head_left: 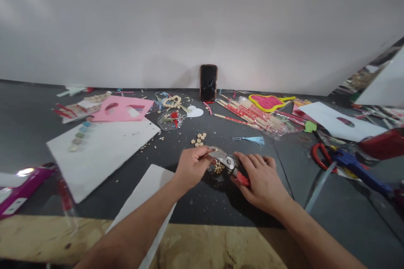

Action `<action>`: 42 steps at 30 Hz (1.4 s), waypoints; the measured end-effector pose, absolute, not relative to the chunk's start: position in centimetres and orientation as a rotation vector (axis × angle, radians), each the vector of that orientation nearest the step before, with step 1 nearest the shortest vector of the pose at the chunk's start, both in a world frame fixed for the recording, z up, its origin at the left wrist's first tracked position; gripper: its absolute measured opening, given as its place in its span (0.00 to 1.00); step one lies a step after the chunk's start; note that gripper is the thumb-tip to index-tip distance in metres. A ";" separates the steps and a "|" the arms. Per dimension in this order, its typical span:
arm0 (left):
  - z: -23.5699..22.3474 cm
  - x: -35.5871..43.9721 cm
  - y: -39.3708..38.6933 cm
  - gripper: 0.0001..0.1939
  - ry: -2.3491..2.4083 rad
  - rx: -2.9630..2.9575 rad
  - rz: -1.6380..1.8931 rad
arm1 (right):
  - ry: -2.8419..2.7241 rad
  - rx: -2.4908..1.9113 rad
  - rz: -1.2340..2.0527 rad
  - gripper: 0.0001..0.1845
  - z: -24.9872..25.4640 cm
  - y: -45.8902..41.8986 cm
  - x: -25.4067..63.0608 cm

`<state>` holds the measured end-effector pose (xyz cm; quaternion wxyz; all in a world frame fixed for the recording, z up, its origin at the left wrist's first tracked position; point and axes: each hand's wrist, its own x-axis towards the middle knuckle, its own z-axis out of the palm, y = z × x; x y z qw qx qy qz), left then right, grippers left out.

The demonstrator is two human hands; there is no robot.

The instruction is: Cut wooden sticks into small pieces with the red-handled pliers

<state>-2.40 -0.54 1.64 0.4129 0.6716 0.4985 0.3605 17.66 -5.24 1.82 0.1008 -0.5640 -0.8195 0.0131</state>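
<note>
My right hand (pixel 264 180) is wrapped around the red handles of a pair of pruning shears (pixel 229 162), whose metal blades point left. Close to the blade tips, my left hand (pixel 189 170) is closed in a pinch. What sits between its fingertips is too small to make out. Beneath the shears lies a small heap of pale beige pieces (pixel 218 167), partly hidden by the tool and fingers. Another cluster of pale flower-shaped pieces (pixel 198 139) rests just beyond my left hand. A light blue tassel (pixel 251 139) lies behind my right hand.
A phone (pixel 208 83) leans upright against the wall. White sheets (pixel 104 151) and pink cut-out paper (pixel 121 108) lie left. Wrapped chopsticks (pixel 243 113) are at back right. Red-handled scissors (pixel 320 155) and a blue-handled tool (pixel 360 168) lie right; a purple tool (pixel 27 189) is far left.
</note>
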 end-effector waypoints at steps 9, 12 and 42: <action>1.7 -2.2 -0.6 0.09 1.224 1.625 0.975 | -2.409 -1.637 0.079 0.19 2.2 -5.3 17.7; 1.6 -2.2 -0.7 0.09 1.212 1.623 0.981 | -2.420 -1.658 0.113 0.18 2.4 -5.5 17.7; 1.5 -2.3 -0.4 0.12 1.134 1.622 0.929 | -2.438 -1.632 0.172 0.19 2.2 -5.2 18.0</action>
